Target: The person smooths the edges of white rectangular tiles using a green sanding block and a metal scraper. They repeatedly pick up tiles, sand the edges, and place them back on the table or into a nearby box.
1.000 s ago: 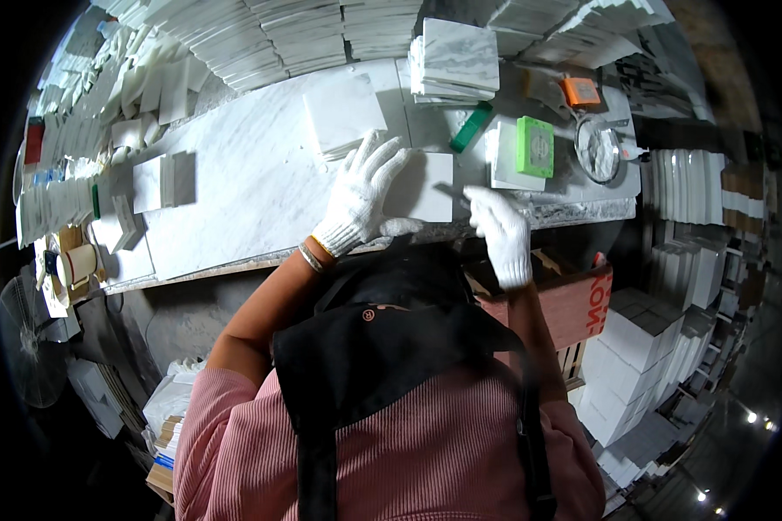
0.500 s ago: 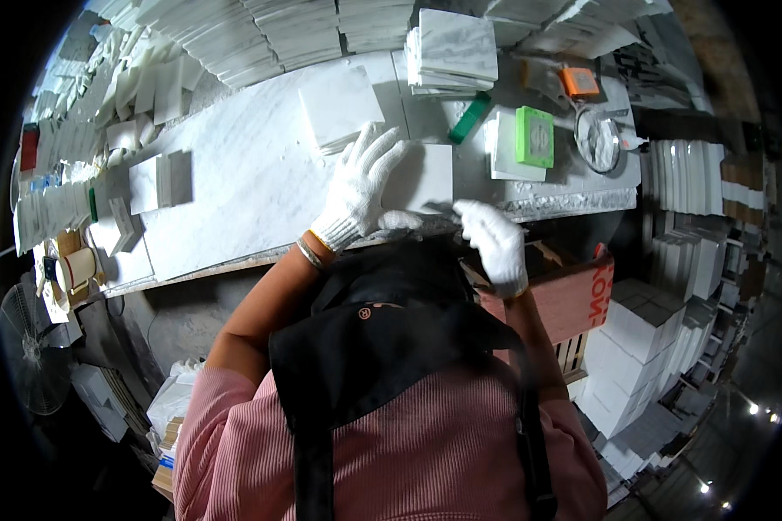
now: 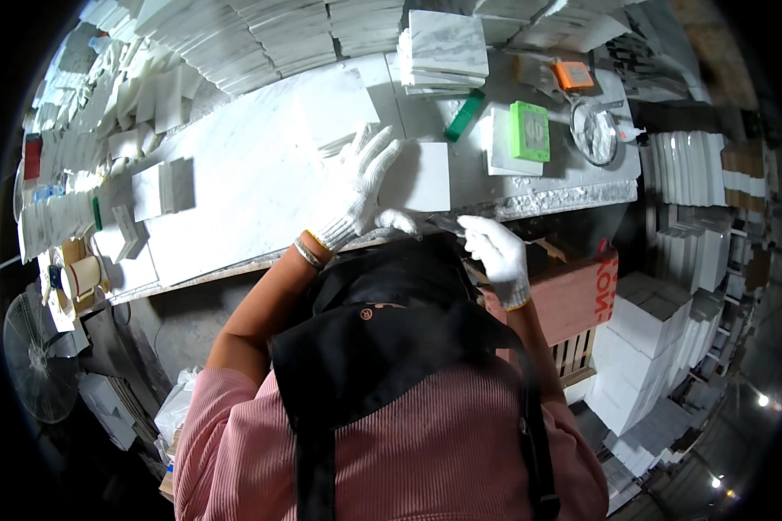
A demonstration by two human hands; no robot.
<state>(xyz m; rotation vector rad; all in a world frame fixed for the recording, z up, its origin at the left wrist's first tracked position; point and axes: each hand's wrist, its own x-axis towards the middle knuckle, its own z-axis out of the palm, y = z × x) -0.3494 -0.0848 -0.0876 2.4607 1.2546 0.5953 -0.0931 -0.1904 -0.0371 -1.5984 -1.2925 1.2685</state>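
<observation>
My left hand [image 3: 361, 191], in a white knit glove, lies with its fingers spread at the left edge of a white marble tile [image 3: 427, 178]. The tile is by the bench's front edge, and my hand's shadow falls on it. To the right, just off that edge, my gloved right hand [image 3: 499, 253] is closed on a thin dark blade-like tool [image 3: 446, 225] that points left toward the tile's near edge. The tool's handle is hidden in the glove. Beyond my left fingers rests a short stack of white tiles [image 3: 334, 108].
Right on the bench [image 3: 235, 174] are a bright green block [image 3: 529, 132] on tiles, a dark green bar [image 3: 466, 115], an orange block [image 3: 573, 75] and a round clear-wrapped item [image 3: 593, 132]. A taller tile stack [image 3: 447, 48] stands behind. A fan [image 3: 39, 356] is lower left.
The dark tool has moved slightly down and left, and its blade shows more plainly. My right hand has dropped a little. My left hand stays by the tile with its fingers spread.
</observation>
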